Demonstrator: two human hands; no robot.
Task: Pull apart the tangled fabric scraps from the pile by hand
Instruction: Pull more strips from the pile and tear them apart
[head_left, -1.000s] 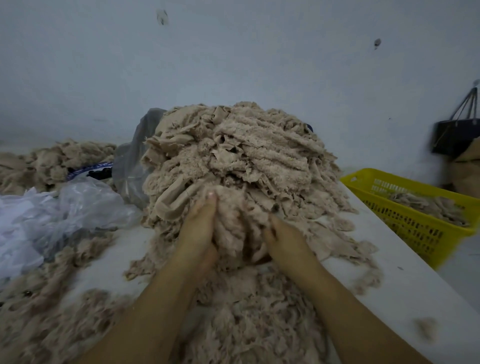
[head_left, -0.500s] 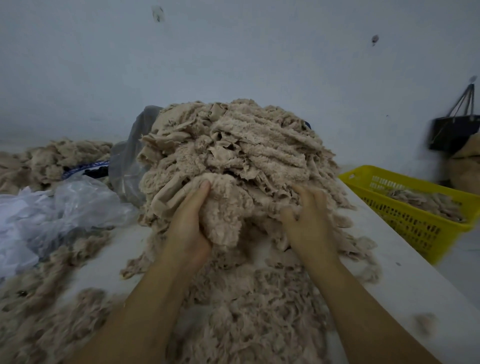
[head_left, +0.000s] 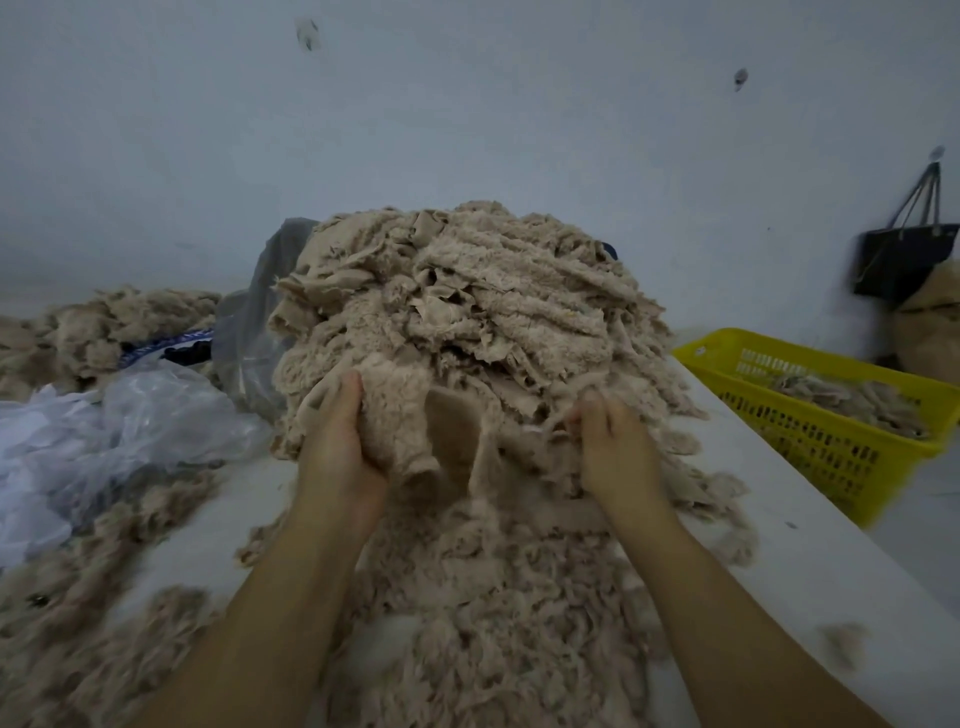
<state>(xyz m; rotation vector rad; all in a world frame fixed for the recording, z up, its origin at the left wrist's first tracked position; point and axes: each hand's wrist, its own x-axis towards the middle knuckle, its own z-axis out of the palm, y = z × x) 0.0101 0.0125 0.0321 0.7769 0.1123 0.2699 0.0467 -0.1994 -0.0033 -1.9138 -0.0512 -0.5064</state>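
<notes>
1. Pile (head_left: 467, 312): a tall heap of beige fabric scraps at the middle of the table (head_left: 810, 551). It rises just beyond both hands, and its near face leans over them.
2. Left hand (head_left: 337, 441): the fingers curl round a fluffy clump (head_left: 395, 415) at the near-left foot of the heap. The clump lies to the right of the palm and sags downward.
3. Right hand (head_left: 615, 452): the fingers close in a pinch on thin strips (head_left: 558, 410) at the near-right foot. Blur hides how each finger sits.
4. Key relation: cloth hangs between the two holds and appears to join them, so the tangle's long axis runs left to right. Neither hand is clearly nearer the heap. Parting it likely calls for drawing the hands outward and toward the near side.
5. Room: loose scraps (head_left: 493, 597) carpet the near table. A plastic bag (head_left: 130, 421) lies well to the left. On the right there is a bare strip, then the table edge, with a yellow basket (head_left: 810, 358) just past it. That side probably offers the shorter travel.
</notes>
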